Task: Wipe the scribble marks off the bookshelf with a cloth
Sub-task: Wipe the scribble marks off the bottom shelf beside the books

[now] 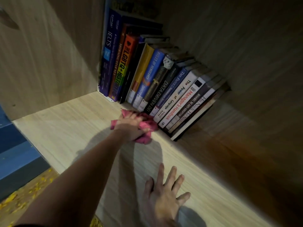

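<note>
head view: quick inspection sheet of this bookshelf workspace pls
surface: pale wood-grain shelf board, lit in the middle, dim to the right; no scribble marks can be made out
job's things: pink cloth, bunched up on the board right beside the lower ends of the books
clutter: row of books, spines out, at the back of the shelf
hands: left hand grips the cloth; right hand lies flat on the board, fingers spread, holding nothing
cables: nothing seen
surroundings: wooden side panel; blue surface and yellow-flecked floor at lower left
</note>
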